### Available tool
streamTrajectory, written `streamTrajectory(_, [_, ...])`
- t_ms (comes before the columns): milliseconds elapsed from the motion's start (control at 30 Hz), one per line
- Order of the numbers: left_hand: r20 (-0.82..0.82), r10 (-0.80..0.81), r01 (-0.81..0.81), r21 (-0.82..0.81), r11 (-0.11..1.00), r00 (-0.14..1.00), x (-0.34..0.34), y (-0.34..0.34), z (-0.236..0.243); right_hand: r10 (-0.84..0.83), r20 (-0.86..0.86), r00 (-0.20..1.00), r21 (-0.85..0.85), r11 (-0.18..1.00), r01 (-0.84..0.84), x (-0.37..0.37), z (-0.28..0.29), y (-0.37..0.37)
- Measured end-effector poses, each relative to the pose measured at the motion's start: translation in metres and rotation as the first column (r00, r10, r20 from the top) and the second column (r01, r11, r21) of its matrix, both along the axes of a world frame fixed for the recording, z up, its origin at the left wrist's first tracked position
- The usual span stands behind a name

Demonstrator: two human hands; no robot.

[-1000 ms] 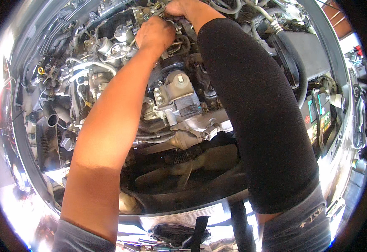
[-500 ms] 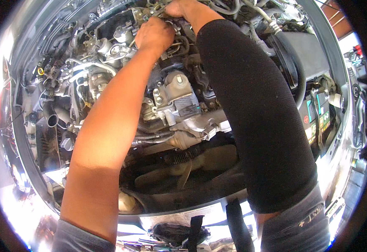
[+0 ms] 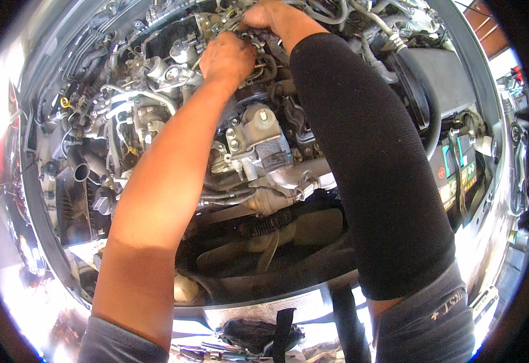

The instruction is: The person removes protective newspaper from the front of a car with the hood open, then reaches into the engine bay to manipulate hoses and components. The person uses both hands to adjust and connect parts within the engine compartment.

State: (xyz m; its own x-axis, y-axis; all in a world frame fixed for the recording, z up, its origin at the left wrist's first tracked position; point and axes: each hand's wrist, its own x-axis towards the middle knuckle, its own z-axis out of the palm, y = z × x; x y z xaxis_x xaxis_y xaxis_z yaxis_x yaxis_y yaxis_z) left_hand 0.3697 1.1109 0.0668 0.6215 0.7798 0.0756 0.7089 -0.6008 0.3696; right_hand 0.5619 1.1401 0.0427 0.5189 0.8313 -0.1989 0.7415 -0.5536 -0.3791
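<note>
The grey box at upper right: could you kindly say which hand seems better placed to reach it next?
Probably the right hand: it lies nearer the grey box, whereas the left hand would likely cross the sleeved right arm.

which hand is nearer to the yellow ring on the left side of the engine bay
Left. The left hand is to the right of the yellow ring and higher in the view; the right hand is farther right and higher again.
</note>
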Motion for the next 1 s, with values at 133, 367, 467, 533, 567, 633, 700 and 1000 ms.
streamTrajectory(133, [0.046,-0.019,0.02,-0.003,1.0,0.999,-0.006,0.002,-0.002,-0.066,-0.301,0.951,0.106,0.989,0.102,-0.008,0.005,-0.026])
streamTrajectory(367, [0.253,-0.083,0.047,0.145,0.988,0.964,-0.021,0.024,-0.014,-0.075,-0.356,0.931,0.105,0.987,0.12,-0.008,0.014,-0.052])
streamTrajectory(467, [0.31,-0.12,0.072,0.163,0.984,0.943,-0.026,0.031,-0.017,-0.12,-0.281,0.952,0.047,0.989,0.138,-0.018,0.022,-0.051])
streamTrajectory(533, [0.344,-0.125,0.079,0.145,0.986,0.931,-0.028,0.03,-0.02,-0.139,-0.26,0.955,-0.004,0.99,0.143,-0.022,0.026,-0.046])
streamTrajectory(567, [0.332,-0.135,0.087,0.155,0.984,0.934,-0.029,0.028,-0.022,-0.128,-0.212,0.969,-0.002,0.991,0.13,-0.023,0.026,-0.042])
streamTrajectory(633, [0.319,-0.165,0.114,0.173,0.978,0.933,-0.033,0.024,-0.028,-0.109,-0.123,0.986,0.0,0.994,0.11,-0.022,0.021,-0.038])
streamTrajectory(700, [0.354,-0.179,0.122,0.176,0.977,0.918,-0.034,0.023,-0.033,-0.184,-0.304,0.935,0.043,0.978,0.206,-0.019,0.012,-0.041])
streamTrajectory(1000, [0.435,-0.184,0.117,0.176,0.977,0.881,-0.027,0.026,-0.047,-0.27,-0.607,0.748,-0.014,0.944,0.329,-0.018,0.02,-0.057])
